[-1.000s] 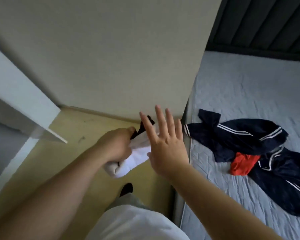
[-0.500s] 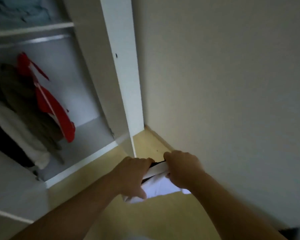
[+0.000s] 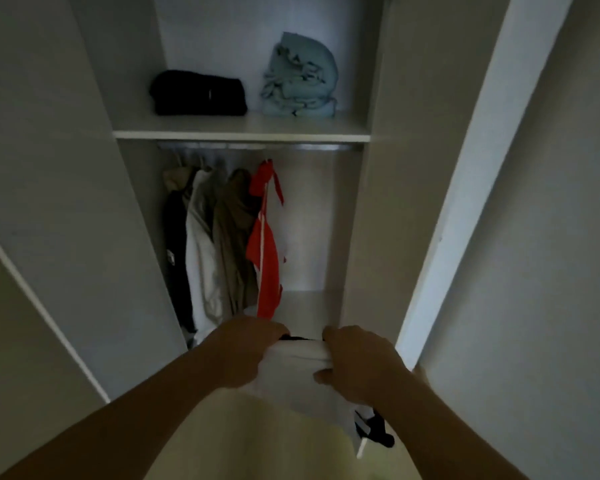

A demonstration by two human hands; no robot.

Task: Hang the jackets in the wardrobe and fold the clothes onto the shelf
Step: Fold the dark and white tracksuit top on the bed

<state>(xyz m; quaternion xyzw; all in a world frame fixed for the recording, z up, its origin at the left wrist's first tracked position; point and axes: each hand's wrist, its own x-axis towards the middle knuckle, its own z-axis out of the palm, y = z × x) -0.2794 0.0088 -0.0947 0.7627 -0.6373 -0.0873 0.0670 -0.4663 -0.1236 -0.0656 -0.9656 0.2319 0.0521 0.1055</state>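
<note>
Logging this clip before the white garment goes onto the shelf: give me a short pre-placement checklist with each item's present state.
1. Both hands hold the white garment: ok, left hand and right hand grip its top edge.
2. Garment folded compactly: not ok, a dark-trimmed end hangs loose below the right hand.
3. Wardrobe open: ok.
4. Free room on the shelf: cannot tell; black folded garment and light blue pile fill most of its width.
5. Hanging jackets out of the way: ok, they hang below the shelf.

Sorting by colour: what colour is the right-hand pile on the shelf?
Light blue pile, head view.
</note>
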